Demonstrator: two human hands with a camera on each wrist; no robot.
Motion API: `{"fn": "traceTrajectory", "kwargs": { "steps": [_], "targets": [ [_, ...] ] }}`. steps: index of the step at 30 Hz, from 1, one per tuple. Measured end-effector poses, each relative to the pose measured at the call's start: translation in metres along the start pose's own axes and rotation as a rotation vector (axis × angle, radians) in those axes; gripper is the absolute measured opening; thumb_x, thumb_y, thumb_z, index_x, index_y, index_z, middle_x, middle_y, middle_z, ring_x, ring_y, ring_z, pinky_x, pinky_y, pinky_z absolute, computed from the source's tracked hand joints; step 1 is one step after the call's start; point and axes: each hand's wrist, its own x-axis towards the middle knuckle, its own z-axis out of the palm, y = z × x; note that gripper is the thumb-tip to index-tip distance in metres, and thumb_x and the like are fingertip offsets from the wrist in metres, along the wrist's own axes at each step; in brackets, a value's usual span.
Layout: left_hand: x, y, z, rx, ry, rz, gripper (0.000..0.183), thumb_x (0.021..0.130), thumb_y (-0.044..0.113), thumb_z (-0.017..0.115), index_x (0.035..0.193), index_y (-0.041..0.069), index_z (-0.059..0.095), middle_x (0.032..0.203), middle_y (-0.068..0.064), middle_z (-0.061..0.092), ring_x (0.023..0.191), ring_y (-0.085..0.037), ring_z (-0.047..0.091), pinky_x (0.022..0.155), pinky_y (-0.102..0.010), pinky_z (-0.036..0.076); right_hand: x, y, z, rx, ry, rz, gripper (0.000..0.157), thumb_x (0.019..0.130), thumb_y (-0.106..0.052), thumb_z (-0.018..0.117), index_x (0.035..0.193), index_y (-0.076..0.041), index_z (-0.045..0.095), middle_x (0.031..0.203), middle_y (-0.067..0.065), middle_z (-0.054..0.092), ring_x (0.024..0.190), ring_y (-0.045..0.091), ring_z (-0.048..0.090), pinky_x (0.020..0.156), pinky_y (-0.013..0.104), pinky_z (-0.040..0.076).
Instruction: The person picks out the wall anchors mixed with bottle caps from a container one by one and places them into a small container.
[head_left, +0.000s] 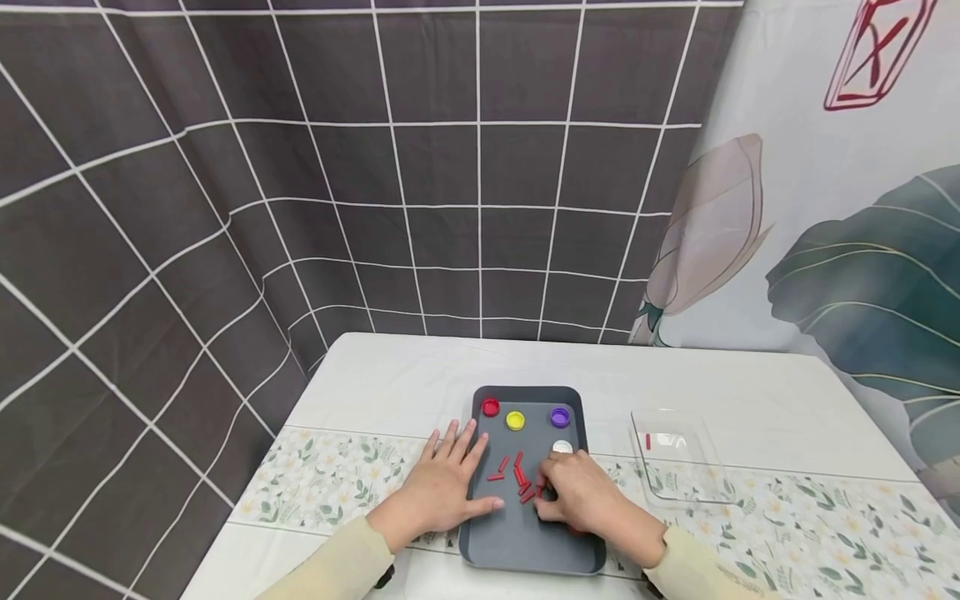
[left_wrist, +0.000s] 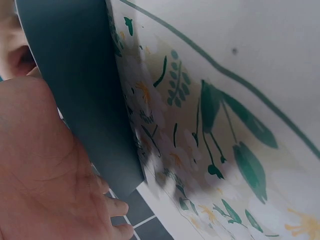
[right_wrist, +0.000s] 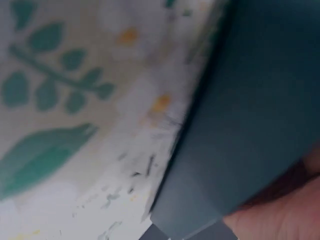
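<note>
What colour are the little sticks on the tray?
The little sticks are red, seen best in the head view.

A matt, smooth grey plastic tray [head_left: 525, 542] sits on a floral-printed tablecloth [head_left: 337, 475] with a slight sheen, its print crisp up close. Small red sticks [head_left: 517, 477] and coloured caps [head_left: 515, 420] look like plain plastic. A clear, glossy plastic container [head_left: 678, 458] stands nearby. Draped printed cloth [head_left: 300, 167] hangs behind.
</note>
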Motion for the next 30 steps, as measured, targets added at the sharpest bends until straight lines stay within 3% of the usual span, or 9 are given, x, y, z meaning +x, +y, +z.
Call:
{"fn": "traceTrajectory", "kwargs": {
  "steps": [7,12,18,24,30],
  "targets": [
    [-0.001,0.0,0.0,0.003,-0.004,0.0,0.098,0.092,0.078,0.045,0.163,0.013,0.023,0.17,-0.012,0.011,0.156,-0.037,0.009,0.123,-0.057,0.011,-0.01,0.019,-0.022,0.198,0.067,0.024,0.014,0.081,-0.02,0.081,0.084,-0.017,0.068,0.071,-0.012,0.048,0.063,-0.001,0.041,0.058,0.021,0.04],
    [-0.001,0.001,0.0,-0.002,-0.007,0.003,0.098,0.092,0.077,0.045,0.163,0.014,0.023,0.17,-0.012,0.011,0.156,-0.038,0.009,0.123,-0.057,0.011,-0.025,0.044,-0.036,0.27,0.224,-0.003,0.015,0.079,-0.014,0.083,0.086,-0.015,0.071,0.073,-0.013,0.051,0.065,-0.002,0.045,0.056,0.02,0.042],
    [-0.001,0.0,0.0,-0.008,-0.002,0.004,0.098,0.092,0.077,0.045,0.163,0.014,0.023,0.17,-0.012,0.011,0.156,-0.037,0.008,0.123,-0.057,0.01,-0.045,0.078,-0.053,0.262,0.338,0.0,0.021,0.076,-0.006,0.085,0.088,-0.018,0.072,0.074,-0.017,0.051,0.065,-0.001,0.047,0.055,0.019,0.043],
    [-0.001,-0.001,0.001,-0.022,-0.001,0.004,0.097,0.092,0.077,0.045,0.163,0.013,0.023,0.17,-0.012,0.011,0.156,-0.037,0.007,0.123,-0.057,0.01,-0.062,0.108,-0.064,0.208,0.364,0.036,0.024,0.075,-0.003,0.085,0.088,-0.018,0.072,0.074,-0.016,0.05,0.065,0.001,0.046,0.054,0.018,0.038],
    [-0.001,-0.001,0.0,-0.018,0.0,0.007,0.097,0.092,0.077,0.045,0.163,0.013,0.023,0.17,-0.012,0.011,0.156,-0.038,0.007,0.123,-0.058,0.01,-0.073,0.125,-0.07,0.168,0.362,0.098,0.021,0.077,-0.004,0.085,0.09,-0.016,0.073,0.075,-0.016,0.049,0.065,0.001,0.045,0.053,0.018,0.036]
  ]
}}
